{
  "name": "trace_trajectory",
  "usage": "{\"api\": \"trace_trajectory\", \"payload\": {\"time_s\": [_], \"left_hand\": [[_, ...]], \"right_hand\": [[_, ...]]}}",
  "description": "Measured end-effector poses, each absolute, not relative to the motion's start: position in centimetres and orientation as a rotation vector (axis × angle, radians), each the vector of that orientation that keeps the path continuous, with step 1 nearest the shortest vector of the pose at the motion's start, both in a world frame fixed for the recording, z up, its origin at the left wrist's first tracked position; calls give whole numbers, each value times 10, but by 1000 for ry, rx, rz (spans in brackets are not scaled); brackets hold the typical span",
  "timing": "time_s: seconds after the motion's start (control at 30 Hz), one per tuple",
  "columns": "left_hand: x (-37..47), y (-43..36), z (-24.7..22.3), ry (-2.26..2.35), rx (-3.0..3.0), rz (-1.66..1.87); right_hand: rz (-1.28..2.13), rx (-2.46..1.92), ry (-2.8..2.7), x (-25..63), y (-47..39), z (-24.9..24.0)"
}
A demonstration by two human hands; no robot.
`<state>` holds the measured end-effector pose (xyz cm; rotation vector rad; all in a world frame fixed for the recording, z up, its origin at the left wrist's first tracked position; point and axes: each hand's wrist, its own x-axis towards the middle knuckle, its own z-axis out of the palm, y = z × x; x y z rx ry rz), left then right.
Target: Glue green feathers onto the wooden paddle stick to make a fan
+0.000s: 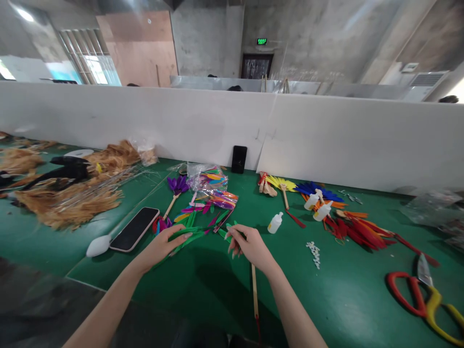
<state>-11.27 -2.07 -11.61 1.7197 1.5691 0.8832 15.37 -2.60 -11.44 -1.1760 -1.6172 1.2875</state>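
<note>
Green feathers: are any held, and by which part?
The left hand seems to hold the green feathers near their middle; whether the right hand pinches one cannot be told.

Concrete wall (pixel 308 38), green exit sign (pixel 261 41), barred window (pixel 90 55), white partition (pixel 203 123).

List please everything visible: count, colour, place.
Green strips: several, by left hand
Stick: one, pale, below right hand
Bottles: three, white, right
Small pieces: many, white, right
Scissors: one, red-yellow, far right
Phones: two, black, left, back
Rounded object: one, white, beside phone
Fans: three, purple, yellow, blue, back
Multicoloured strips: many, back and right
Fibre: bundles, tan, left
Plastic bags: several, clear, back
Table: one, green, beneath
Partition: one, white, back
Exit sign: one, green, wall
Left hand, right hand: two, centre
</note>
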Motion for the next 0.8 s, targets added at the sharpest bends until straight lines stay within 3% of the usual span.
{"api": "trace_trajectory", "payload": {"time_s": [0.2, 0.4, 0.57, 0.8], "left_hand": [[-104, -30, -108, 1432, 1746, 734], [-105, -45, -94, 1653, 1420, 819], [-84, -72, -74, 1615, 1225, 780], [-51, -95, -68, 1671, 1120, 894]], "right_hand": [[1173, -1215, -1680, 165, -29, -114], [1080, -1272, -1520, 188, -32, -110], [1305, -1085, -1128, 171, -48, -90], [1468, -1001, -1018, 138, -74, -66]]}}
